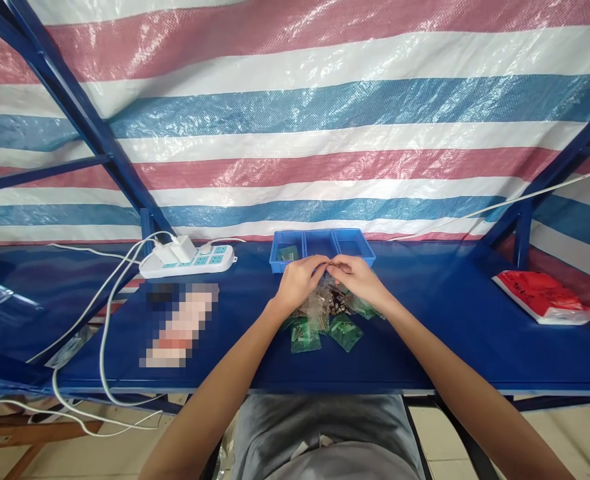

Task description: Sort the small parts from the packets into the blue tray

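My left hand and my right hand meet at the fingertips, above a heap of small parts on the blue table. Both are closed in a pinch on what looks like a small clear plastic bag, mostly hidden by the fingers. Beneath them lies a pile of small metal pieces, screw-like in shape, mixed with clear bags. Green-tinted bags lie at its front, one bag with metal pieces and another green bag. Just behind my hands stands a blue three-compartment tray, with a green bag in its left compartment.
A white power strip with plugged-in chargers and trailing white cables sits at the left. A blurred-out item lies in front of it. On the right is a red-and-white packet. Blue frame posts and striped sheeting enclose the table.
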The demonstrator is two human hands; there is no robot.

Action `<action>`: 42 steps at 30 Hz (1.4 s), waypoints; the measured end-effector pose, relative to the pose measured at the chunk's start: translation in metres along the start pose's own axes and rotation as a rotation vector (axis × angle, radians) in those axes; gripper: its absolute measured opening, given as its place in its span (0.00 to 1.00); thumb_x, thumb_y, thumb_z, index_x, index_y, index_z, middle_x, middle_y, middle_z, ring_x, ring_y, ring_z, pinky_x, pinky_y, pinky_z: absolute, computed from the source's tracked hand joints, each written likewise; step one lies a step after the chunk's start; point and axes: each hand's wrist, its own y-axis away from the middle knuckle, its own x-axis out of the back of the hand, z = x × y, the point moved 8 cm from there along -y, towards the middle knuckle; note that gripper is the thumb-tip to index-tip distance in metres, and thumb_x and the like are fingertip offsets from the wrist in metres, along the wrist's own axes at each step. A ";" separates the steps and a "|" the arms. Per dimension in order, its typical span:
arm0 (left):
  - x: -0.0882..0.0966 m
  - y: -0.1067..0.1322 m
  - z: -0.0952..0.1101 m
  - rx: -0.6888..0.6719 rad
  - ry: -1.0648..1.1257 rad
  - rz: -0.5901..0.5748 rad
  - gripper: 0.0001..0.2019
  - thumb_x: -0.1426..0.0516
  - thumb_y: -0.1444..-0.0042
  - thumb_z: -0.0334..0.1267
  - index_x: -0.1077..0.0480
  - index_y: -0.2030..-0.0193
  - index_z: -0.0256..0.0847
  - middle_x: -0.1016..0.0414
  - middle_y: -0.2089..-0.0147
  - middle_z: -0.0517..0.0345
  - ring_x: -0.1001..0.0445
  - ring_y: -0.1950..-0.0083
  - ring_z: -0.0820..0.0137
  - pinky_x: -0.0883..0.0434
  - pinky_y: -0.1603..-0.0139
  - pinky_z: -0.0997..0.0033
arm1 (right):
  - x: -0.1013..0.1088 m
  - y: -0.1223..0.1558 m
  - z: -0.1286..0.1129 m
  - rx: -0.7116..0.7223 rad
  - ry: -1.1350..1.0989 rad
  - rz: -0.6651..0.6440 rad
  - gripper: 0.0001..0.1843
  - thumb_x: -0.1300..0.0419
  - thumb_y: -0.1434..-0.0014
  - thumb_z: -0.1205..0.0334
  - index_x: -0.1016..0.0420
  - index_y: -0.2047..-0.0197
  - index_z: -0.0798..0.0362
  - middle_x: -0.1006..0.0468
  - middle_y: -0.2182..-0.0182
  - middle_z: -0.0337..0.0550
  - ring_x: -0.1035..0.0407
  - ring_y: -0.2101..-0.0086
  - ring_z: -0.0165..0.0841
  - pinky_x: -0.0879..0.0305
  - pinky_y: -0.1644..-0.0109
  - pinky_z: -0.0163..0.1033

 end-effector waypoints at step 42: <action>0.003 -0.006 -0.005 0.134 0.122 -0.090 0.13 0.48 0.31 0.42 0.24 0.57 0.41 0.24 0.57 0.54 0.25 0.62 0.70 0.28 0.62 0.70 | 0.008 0.002 -0.005 0.132 0.138 0.246 0.07 0.38 0.40 0.57 0.24 0.62 0.51 0.18 0.66 0.43 0.24 0.64 0.38 0.32 0.60 0.41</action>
